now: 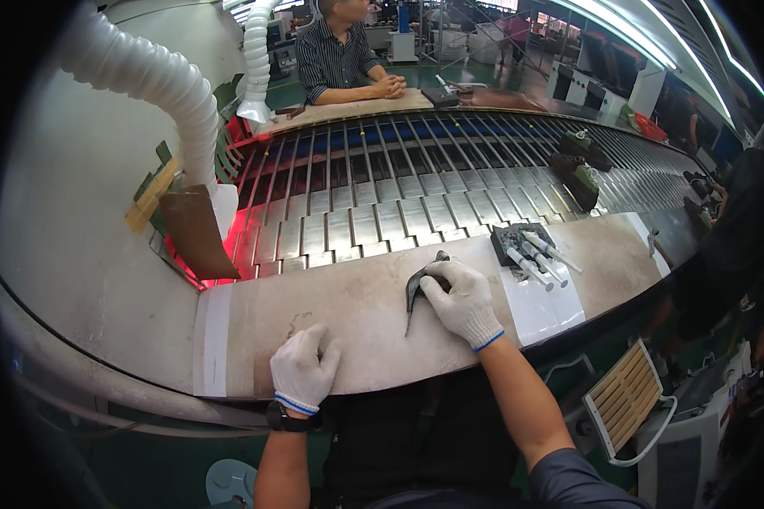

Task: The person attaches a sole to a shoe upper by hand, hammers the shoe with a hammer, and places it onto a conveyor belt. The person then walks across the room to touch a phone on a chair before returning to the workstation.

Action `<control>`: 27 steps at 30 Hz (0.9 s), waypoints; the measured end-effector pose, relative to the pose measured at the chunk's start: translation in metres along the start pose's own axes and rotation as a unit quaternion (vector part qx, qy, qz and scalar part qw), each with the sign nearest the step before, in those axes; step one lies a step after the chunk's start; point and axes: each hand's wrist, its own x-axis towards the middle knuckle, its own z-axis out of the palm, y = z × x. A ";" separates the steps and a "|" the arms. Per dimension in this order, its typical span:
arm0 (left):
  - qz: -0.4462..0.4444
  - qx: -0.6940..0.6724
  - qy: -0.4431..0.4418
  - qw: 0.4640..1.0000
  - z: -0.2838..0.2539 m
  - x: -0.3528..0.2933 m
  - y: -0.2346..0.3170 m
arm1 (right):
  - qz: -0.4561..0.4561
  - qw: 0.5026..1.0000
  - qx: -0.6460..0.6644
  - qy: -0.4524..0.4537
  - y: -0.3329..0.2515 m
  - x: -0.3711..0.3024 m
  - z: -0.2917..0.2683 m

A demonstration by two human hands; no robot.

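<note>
In white knit gloves, both my hands are over the pale work board [365, 297]. My right hand [463, 301] is closed around a dark, curved metal tool [413, 291] with a thin pointed end angled down toward the board; the glove hides part of it, so its exact kind is unclear. My left hand [304, 366] rests near the front edge, fingers loosely bent and thumb apart, with nothing visible in it. Right of my right hand, several white syringes [535, 263] lean on a dark block [505, 240], beside a white sheet [543, 314].
Beyond the board runs a slatted metal conveyor [382, 187] carrying dark shoes [579, 182]. Red light glows at its left, near a brown flap [197, 233] and white ducting [165, 85]. Across it, a person [335, 55] leans with clasped hands. A slatted wooden seat [624, 397] is at lower right.
</note>
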 end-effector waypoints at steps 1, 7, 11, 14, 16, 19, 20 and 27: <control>0.004 -0.004 0.004 1.000 0.000 0.001 0.000 | 0.000 1.000 0.000 0.000 0.001 -0.001 0.001; 0.012 0.000 0.012 1.000 0.000 0.000 -0.004 | 0.005 1.000 0.020 -0.001 0.001 0.000 0.004; 0.018 -0.002 0.017 1.000 -0.002 0.002 -0.005 | -0.002 1.000 0.000 -0.003 -0.002 0.001 0.004; 0.010 -0.003 0.012 1.000 -0.002 0.000 -0.007 | 0.000 1.000 -0.012 -0.006 -0.006 0.001 0.002; 0.013 -0.002 0.011 1.000 -0.002 0.001 -0.008 | -0.002 1.000 -0.025 -0.008 -0.006 0.000 0.003; 0.013 -0.001 0.008 1.000 -0.004 0.001 -0.007 | -0.012 1.000 0.001 0.000 -0.006 0.001 0.004; 0.010 0.001 0.007 1.000 -0.004 0.001 -0.007 | -0.009 1.000 -0.010 -0.004 -0.007 0.001 0.004; 0.022 -0.005 0.018 1.000 -0.005 -0.001 -0.015 | 0.005 1.000 -0.013 -0.011 -0.014 -0.001 0.008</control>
